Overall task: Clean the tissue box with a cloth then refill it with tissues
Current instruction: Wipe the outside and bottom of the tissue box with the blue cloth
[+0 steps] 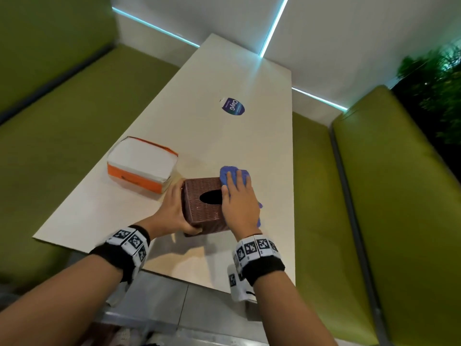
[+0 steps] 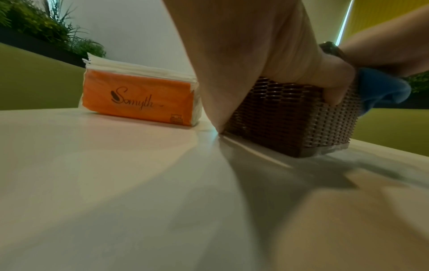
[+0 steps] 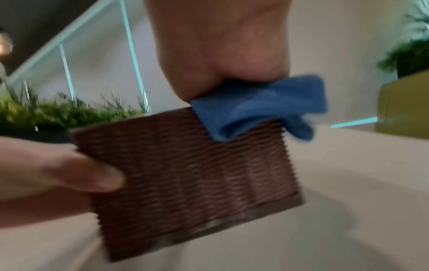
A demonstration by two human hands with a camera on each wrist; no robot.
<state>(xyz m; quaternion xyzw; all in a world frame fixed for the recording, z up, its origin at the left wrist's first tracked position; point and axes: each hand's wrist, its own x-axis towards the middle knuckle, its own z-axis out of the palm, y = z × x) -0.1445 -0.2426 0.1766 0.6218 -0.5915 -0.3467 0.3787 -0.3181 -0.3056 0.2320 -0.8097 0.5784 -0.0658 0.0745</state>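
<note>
A brown woven tissue box [image 1: 199, 213] with a dark oval opening stands near the table's front edge. My left hand [image 1: 183, 208] grips its left side, the thumb [image 2: 334, 91] on the near face and the fingers over the far face. My right hand [image 1: 237, 191] lies with straight fingers on a blue cloth [image 1: 228, 173], pressing it onto the box's top right part. In the right wrist view the cloth [image 3: 255, 108] bunches under the palm and hangs over the box's [image 3: 185, 174] upper edge. An orange and white tissue pack [image 1: 142, 166] lies just left of the box.
The long pale table [image 1: 224, 136] carries a dark blue sticker [image 1: 233, 107] further back. Green padded benches run along both sides [image 1: 74, 121] [image 1: 399, 196]. A white wall with lit strips closes the far end, and plants [image 1: 436, 78] stand at the right.
</note>
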